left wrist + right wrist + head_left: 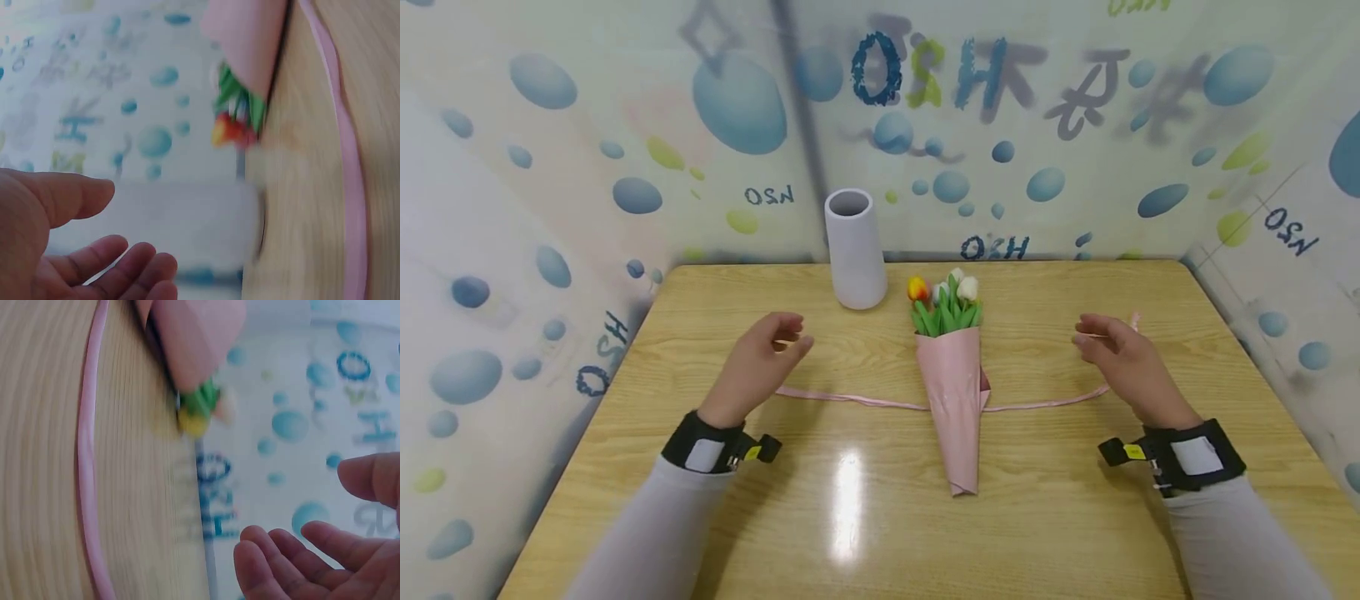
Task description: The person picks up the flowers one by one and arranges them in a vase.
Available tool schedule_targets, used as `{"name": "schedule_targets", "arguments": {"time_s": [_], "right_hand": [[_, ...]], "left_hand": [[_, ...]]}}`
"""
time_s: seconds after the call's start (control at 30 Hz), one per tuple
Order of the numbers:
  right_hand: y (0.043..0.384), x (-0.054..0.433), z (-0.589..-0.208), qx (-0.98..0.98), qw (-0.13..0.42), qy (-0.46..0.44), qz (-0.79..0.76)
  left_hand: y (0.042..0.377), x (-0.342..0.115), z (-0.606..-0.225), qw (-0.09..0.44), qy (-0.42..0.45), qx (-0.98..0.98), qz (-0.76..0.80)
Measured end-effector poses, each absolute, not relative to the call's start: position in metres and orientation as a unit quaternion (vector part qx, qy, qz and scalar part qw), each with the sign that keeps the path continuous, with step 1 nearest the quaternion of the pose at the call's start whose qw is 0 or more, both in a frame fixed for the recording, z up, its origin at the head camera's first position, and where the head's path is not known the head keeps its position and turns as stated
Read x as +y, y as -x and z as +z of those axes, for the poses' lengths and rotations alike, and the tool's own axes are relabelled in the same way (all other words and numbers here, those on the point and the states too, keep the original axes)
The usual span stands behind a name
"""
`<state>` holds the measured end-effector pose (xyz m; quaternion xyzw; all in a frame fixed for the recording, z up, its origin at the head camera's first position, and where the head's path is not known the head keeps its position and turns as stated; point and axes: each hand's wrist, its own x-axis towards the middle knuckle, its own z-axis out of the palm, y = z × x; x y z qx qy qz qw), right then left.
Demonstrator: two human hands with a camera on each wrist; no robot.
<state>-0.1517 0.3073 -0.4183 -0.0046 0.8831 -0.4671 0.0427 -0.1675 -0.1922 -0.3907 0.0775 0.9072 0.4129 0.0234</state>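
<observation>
Head view: tulip bouquet [951, 392] in pink wrapping lies about midway between the worktop's [1037, 517] left and right edges, blooms toward the far edge, narrow end toward the near edge. Pink ribbon [865, 402] runs crosswise, roughly parallel to the far edge, apparently under the wrapping; it comes out both sides, no knot visible. White vase [857, 258] stands upright near the far edge, just left of the blooms, mouth up, apart from the bouquet.

Your left hand [760, 362] is above the worktop's left half, fingers [128, 269] loosely curved, thumb well apart, nothing held. Your right hand [1123, 358] mirrors it toward the right edge: thumb spread, fingers relaxed, nothing held. Wrist views show both clear of the ribbon. Its right tip shows just past your right hand; the left tip I can't make out.

My read: ribbon is laid out, not yet tied, you're between grips. Next move would call for pinching both ribbon ends and bringing them over the wrapping evenly, without dragging the bouquet or crushing the paper.
</observation>
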Motion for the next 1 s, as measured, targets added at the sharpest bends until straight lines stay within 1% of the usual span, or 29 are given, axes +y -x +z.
{"name": "schedule_targets", "arguments": {"time_s": [0.23,0.33,0.47,0.83,1.0], "right_hand": [[0.149,0.252,-0.420,0.824,0.131,0.069,-0.547],[0.149,0.234,-0.423,0.798,0.158,0.082,-0.576],[0.149,0.218,-0.429,0.772,0.186,0.083,-0.602],[0.146,0.208,-0.434,0.680,0.235,0.040,-0.694],[0.145,0.209,-0.437,0.653,0.261,0.013,-0.711]], "left_hand": [[0.169,-0.126,-0.405,0.104,-0.119,0.858,0.490],[0.165,-0.101,-0.416,0.134,-0.114,0.837,0.519],[0.157,-0.077,-0.430,0.157,-0.102,0.818,0.544],[0.150,-0.058,-0.452,0.201,-0.115,0.784,0.575],[0.150,-0.055,-0.455,0.204,-0.113,0.785,0.574]]}}
